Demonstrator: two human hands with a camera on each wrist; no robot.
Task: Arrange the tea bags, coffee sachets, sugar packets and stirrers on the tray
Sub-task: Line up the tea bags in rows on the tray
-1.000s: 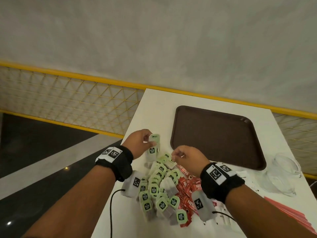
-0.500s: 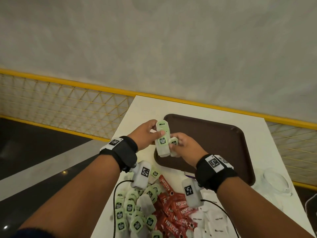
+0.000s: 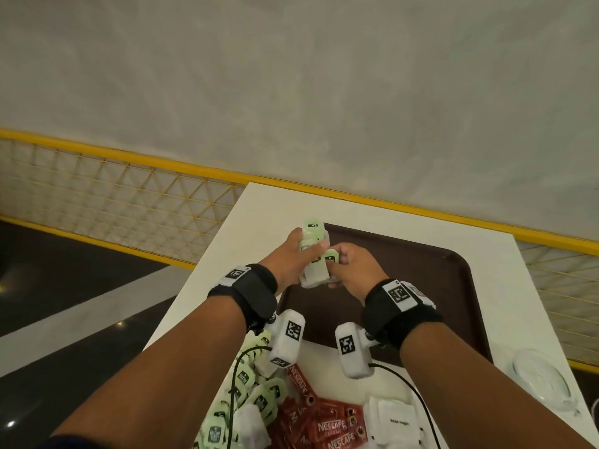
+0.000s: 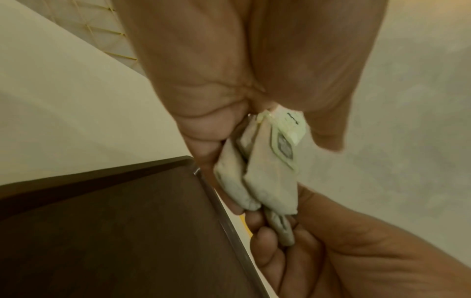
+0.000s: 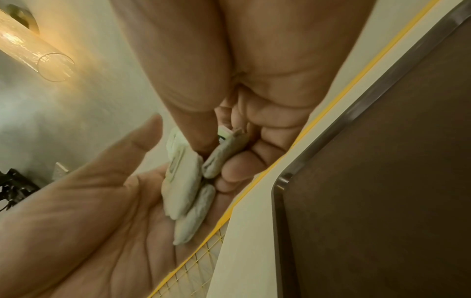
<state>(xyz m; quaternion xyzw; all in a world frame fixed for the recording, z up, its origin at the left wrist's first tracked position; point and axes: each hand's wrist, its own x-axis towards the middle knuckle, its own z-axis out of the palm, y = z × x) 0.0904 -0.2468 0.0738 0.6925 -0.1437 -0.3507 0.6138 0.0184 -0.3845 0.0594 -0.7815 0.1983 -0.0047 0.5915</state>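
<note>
**Handful of tea bags held over the tray's near-left corner**

A person's left hand (image 3: pixel 293 259) curls its fingers and thumb round a small stack of pale green tea bags (image 3: pixel 312 254), held above the ten o'clock corner of the brown tray (image 3: pixel 421 286), while the right hand (image 3: pixel 351 268) pinches one more bag against the stack. The tray's floor shows bare. On the white table (image 3: pixel 220 247) at six o'clock lie the loose tea bags (image 3: pixel 249 393), red coffee sachets (image 3: pixel 330 426) and white sugar packets (image 3: pixel 395 419); no stirrers can be made out.

The bags look light, soft and limp, likely to slide against one another, so a flat pinch across the paper envelopes, not the tags, should hold them best, and they would need setting down gently to stay squared.

The left wrist view shows what the head camera cannot: the bags (image 4: pixel 257 181) fanning apart at their lower ends beside the tray's rim (image 4: pixel 219 211). The right wrist view shows the left palm (image 5: pixel 102 201) cupped under them (image 5: pixel 183 181) and a clear glass tube (image 5: pixel 33 52) at ten o'clock.
</note>
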